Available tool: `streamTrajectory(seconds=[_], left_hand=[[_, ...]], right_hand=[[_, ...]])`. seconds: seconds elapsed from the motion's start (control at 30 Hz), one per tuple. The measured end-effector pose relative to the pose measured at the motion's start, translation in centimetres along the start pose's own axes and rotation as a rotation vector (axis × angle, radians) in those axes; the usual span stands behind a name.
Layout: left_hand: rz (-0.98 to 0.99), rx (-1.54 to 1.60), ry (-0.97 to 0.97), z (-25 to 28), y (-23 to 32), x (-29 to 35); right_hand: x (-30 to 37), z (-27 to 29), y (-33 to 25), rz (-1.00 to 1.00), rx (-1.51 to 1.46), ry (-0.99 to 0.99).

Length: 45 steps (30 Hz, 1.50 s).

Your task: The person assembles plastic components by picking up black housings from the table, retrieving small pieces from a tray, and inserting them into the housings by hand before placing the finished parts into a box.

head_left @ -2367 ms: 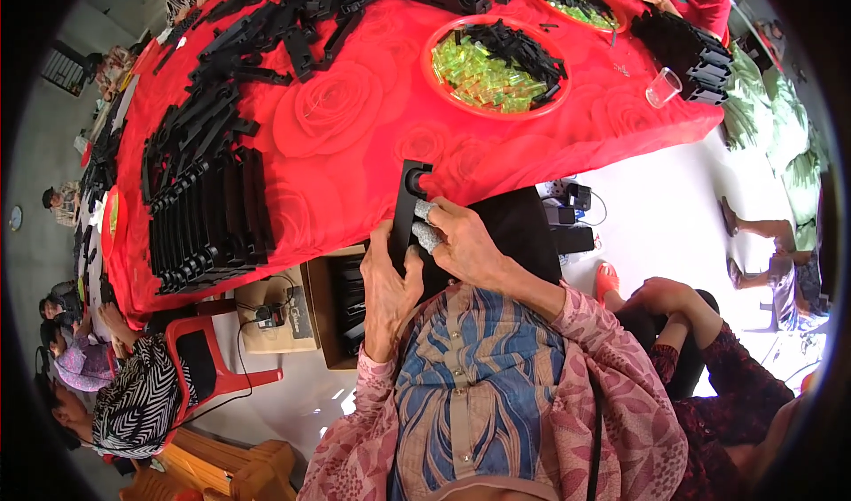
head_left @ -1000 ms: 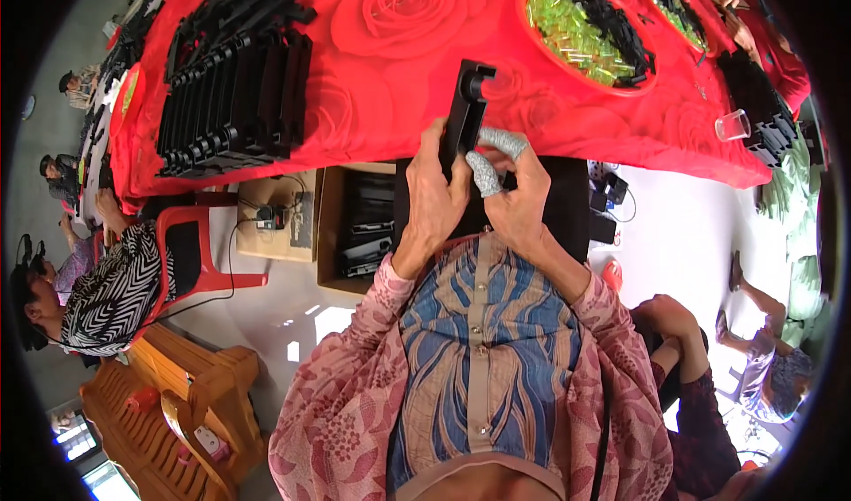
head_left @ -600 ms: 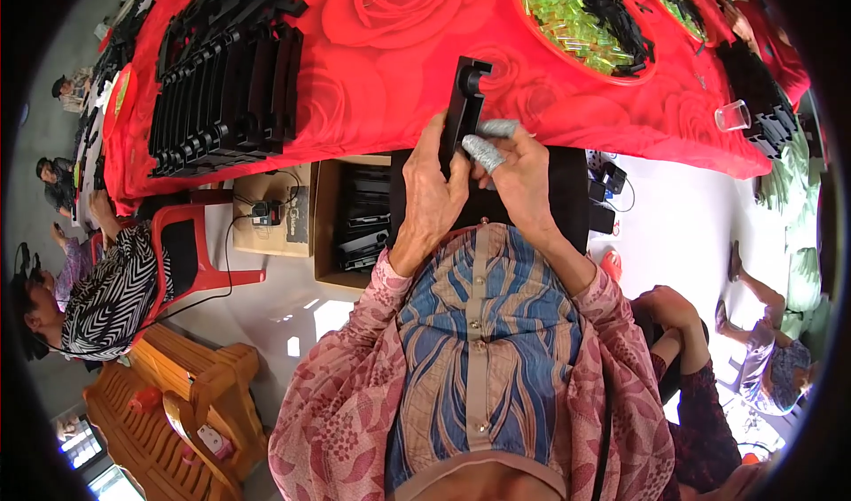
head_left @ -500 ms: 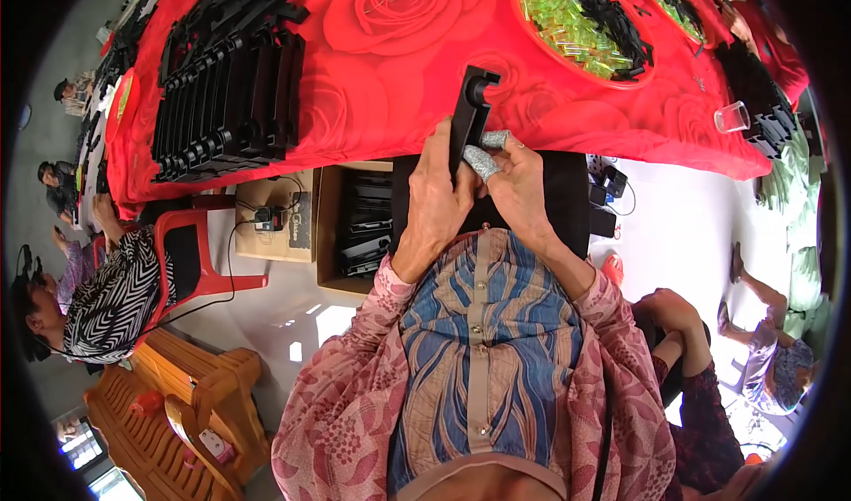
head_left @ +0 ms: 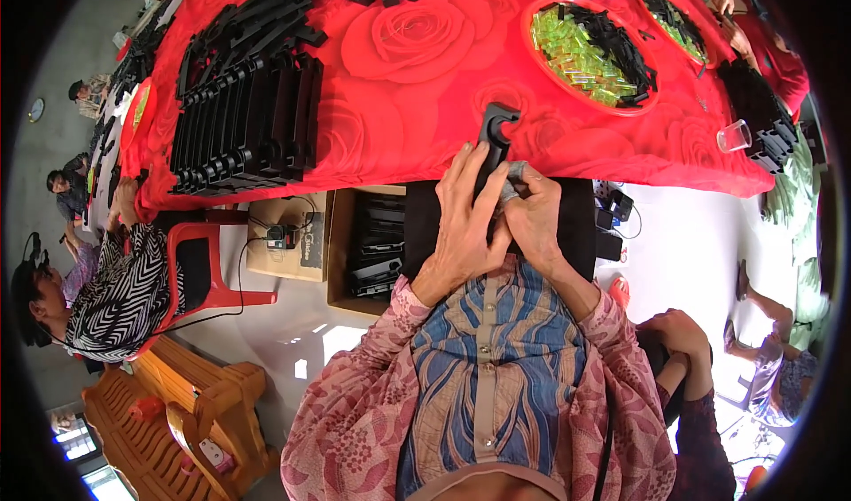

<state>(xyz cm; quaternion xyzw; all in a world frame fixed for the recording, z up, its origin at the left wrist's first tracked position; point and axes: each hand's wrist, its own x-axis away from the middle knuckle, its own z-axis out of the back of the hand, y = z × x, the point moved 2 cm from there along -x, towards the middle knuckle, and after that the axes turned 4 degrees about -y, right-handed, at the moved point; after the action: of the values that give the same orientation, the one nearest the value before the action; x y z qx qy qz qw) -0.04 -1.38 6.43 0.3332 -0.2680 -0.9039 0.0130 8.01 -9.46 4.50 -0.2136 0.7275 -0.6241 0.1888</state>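
Note:
A long black plastic part (head_left: 497, 131) with a hooked, notched end stands tilted upward between my hands, just at the table's front edge. My left hand (head_left: 463, 222) is wrapped along its left side, fingers pointing up the part. Against its right side, my right hand (head_left: 535, 219) is closed, with silvery tape wound round the thumb and a finger. What the right fingertips press on is partly hidden behind the part. The part's lower end disappears behind my left hand.
On the red rose-patterned tablecloth (head_left: 408, 85) stands a row of black plastic parts (head_left: 244, 129) at left. A red bowl (head_left: 612, 109) at right holds yellow-green tubes and small black pieces. A clear cup (head_left: 734, 136) lies near the right edge. Below is a cardboard box (head_left: 341, 302) of black parts.
The black part has dropped slightly lower and now shows less of its length. My left fingers have shifted up over it, and my right hand has drawn closer against it. The view has shifted slightly.

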Motion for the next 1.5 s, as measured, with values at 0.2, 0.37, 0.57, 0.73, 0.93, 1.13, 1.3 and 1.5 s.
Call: streamTrajectory(seconds=[0.2, 0.37, 0.57, 0.73, 0.93, 1.13, 1.3, 1.5], left_hand=[[0.597, 0.957, 0.175, 0.8, -3.1, 1.6], [0.889, 1.594, -0.231, 2.4, -3.8, 1.0], [0.915, 1.626, -0.268, 2.8, -2.7, 1.2], [0.823, 1.8, -0.293, 3.6, -2.6, 1.7], [0.79, 1.691, -0.073, 2.5, -3.3, 1.5], [0.807, 1.689, 0.008, 2.0, -3.3, 1.5], [0.846, 1.582, 0.113, 1.5, -2.9, 1.5], [0.892, 1.361, 0.137, 1.0, -2.0, 1.6]], right_hand=[[-0.9, 1.8, -4.1, 0.671, 0.684, -0.076], [-0.2, 1.6, -5.7, 0.954, 0.945, -0.364], [1.7, 0.6, -8.0, 1.016, 1.104, -0.596], [1.9, 0.0, -8.7, 1.049, 0.733, -0.339], [1.6, 2.5, -8.1, 0.506, 0.506, 0.085], [0.7, 1.1, -6.3, 0.488, 0.467, -0.019], [-0.5, -0.6, -5.8, 0.623, 0.583, -0.082], [-0.8, -0.6, -4.5, 0.623, 0.781, -0.108]])
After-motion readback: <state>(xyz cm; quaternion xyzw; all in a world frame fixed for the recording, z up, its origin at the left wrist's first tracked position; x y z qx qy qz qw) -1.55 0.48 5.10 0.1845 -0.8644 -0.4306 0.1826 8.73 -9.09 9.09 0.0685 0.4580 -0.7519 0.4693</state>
